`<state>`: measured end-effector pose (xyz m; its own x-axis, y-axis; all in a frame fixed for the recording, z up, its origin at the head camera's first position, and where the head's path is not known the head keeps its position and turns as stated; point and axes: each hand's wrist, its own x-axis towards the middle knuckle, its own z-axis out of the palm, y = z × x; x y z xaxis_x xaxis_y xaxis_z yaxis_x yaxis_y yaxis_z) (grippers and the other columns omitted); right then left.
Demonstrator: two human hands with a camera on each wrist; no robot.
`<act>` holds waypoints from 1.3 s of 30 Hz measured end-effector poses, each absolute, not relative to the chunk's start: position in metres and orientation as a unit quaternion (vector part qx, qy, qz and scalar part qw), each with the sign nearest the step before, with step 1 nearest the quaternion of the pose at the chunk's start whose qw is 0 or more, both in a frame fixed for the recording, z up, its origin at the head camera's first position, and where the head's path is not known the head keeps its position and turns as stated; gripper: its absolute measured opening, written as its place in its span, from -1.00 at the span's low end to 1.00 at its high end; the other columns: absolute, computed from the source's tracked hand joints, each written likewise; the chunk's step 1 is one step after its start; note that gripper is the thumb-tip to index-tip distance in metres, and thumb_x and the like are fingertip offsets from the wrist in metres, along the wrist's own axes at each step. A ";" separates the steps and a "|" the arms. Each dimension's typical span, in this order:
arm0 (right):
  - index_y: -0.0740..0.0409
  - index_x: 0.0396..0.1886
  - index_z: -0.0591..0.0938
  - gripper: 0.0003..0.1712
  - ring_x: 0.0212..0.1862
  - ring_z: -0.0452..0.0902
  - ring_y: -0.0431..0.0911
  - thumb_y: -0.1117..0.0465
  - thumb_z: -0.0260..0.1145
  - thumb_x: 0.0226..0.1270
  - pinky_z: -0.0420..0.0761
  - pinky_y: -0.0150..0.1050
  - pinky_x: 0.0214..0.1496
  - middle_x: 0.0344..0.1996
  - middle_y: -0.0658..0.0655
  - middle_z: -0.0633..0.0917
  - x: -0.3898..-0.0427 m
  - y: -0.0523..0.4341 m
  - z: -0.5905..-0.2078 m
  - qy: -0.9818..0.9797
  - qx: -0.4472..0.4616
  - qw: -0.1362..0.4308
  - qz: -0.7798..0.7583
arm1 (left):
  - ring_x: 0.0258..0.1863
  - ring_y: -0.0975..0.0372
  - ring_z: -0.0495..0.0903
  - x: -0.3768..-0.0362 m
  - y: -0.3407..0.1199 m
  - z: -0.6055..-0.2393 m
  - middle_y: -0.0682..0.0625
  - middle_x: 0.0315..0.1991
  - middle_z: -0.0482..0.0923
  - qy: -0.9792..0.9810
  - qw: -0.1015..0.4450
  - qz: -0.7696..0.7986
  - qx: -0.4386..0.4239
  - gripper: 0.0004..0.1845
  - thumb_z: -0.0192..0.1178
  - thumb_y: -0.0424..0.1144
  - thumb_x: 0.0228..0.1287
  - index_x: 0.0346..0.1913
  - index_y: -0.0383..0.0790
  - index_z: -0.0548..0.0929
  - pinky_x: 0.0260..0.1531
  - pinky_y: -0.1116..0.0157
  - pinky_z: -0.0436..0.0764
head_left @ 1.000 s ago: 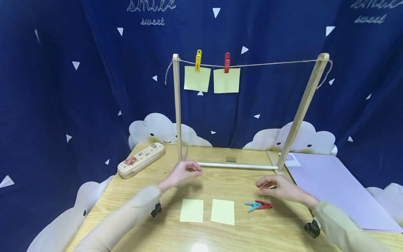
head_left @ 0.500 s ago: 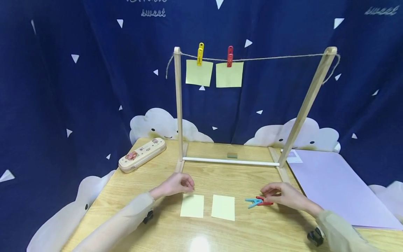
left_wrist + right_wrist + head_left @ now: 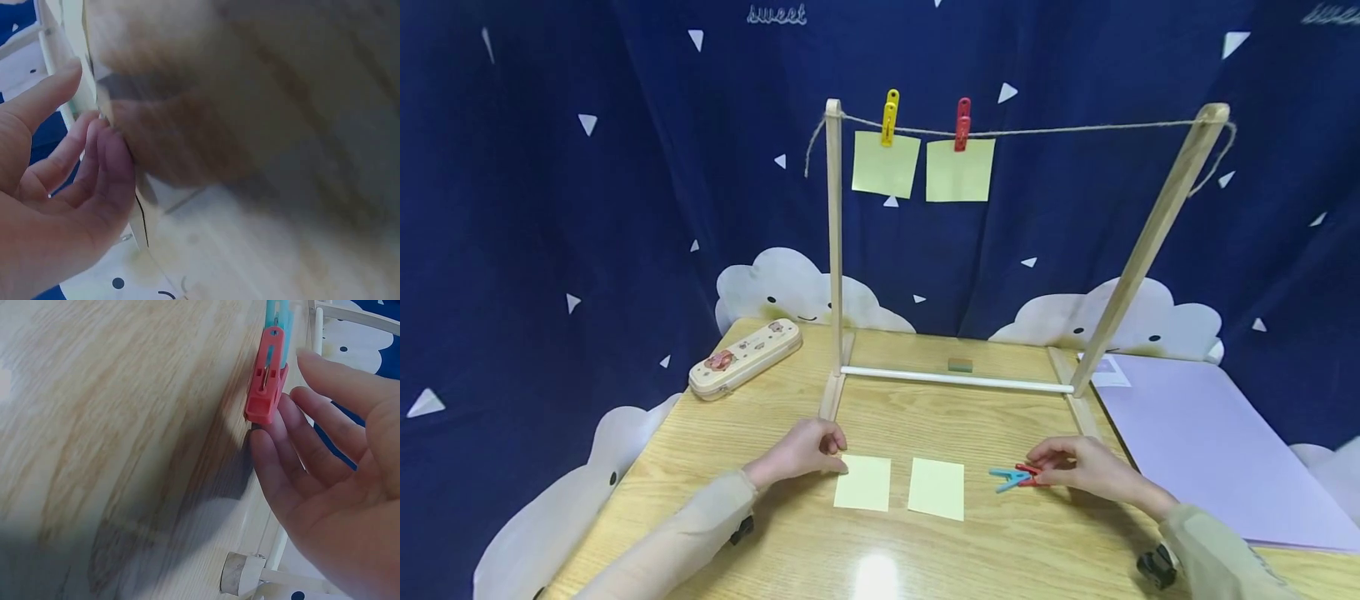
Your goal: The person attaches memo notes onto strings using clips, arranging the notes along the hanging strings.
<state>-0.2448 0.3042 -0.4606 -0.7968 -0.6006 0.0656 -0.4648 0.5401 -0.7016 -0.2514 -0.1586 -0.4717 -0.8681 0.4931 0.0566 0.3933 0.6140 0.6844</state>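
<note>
My left hand (image 3: 802, 450) is at the upper left corner of a pale yellow paper note (image 3: 863, 483) lying on the table. In the left wrist view, the thumb stands apart from the fingers (image 3: 106, 156), which reach down to the tabletop. A second note (image 3: 937, 489) lies just to the right. My right hand (image 3: 1086, 469) is beside a red clothespin (image 3: 265, 381); its fingertips are at the clip's near end, the thumb apart from it. A light blue clothespin (image 3: 1011, 479) lies against the red one.
A wooden frame (image 3: 1138, 250) carries a string (image 3: 1075, 129). Yellow (image 3: 889, 119) and red (image 3: 962, 125) clothespins hold two notes (image 3: 959, 171) on it. A pencil case (image 3: 745, 358) lies back left, a purple board (image 3: 1225, 450) at right. A small block (image 3: 959, 365) sits behind the white bar (image 3: 958, 379).
My left hand has come down from near the frame's base to the left note's corner. My right hand has lowered to the red clothespin. The head view has tilted down.
</note>
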 end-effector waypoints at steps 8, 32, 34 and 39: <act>0.22 -0.08 0.69 -0.67 -0.25 0.63 -0.40 0.16 0.46 0.21 0.65 -0.43 -0.24 -0.28 0.15 0.77 -0.245 0.304 -0.463 0.870 -0.304 0.098 -0.375 | -0.46 0.33 0.42 -0.248 -0.155 -0.478 -0.04 -0.47 0.55 0.909 0.038 0.344 0.232 -0.71 0.53 -0.26 -0.01 -0.36 -0.31 0.60 -0.41 0.51 0.41; 0.15 -0.21 0.69 -0.68 -0.42 0.41 -0.45 0.10 0.54 0.10 0.49 -0.46 -0.44 -0.48 -0.03 0.66 -0.242 0.299 -0.470 0.888 -0.324 0.048 -0.324 | -0.48 0.43 0.43 -0.246 -0.155 -0.481 -0.03 -0.47 0.58 0.880 0.066 0.412 0.227 -0.80 0.40 -0.45 0.06 -0.33 -0.36 0.55 -0.43 0.53 0.47; 0.16 -0.21 0.69 -0.68 -0.43 0.42 -0.41 0.13 0.55 0.09 0.48 -0.46 -0.45 -0.47 -0.02 0.66 -0.241 0.300 -0.470 0.887 -0.331 0.038 -0.319 | -0.48 0.42 0.43 -0.246 -0.155 -0.480 -0.04 -0.47 0.57 0.875 0.068 0.421 0.228 -0.81 0.38 -0.46 0.07 -0.32 -0.38 0.56 -0.44 0.53 0.46; 0.22 -0.18 0.68 -0.64 -0.42 0.49 -0.31 0.19 0.57 0.05 0.50 -0.42 -0.44 -0.42 0.03 0.67 -0.241 0.301 -0.469 0.880 -0.365 0.002 -0.305 | -0.47 0.38 0.43 -0.247 -0.156 -0.479 -0.04 -0.45 0.57 0.869 0.078 0.441 0.210 -0.84 0.35 -0.46 0.09 -0.28 -0.39 0.59 -0.45 0.53 0.45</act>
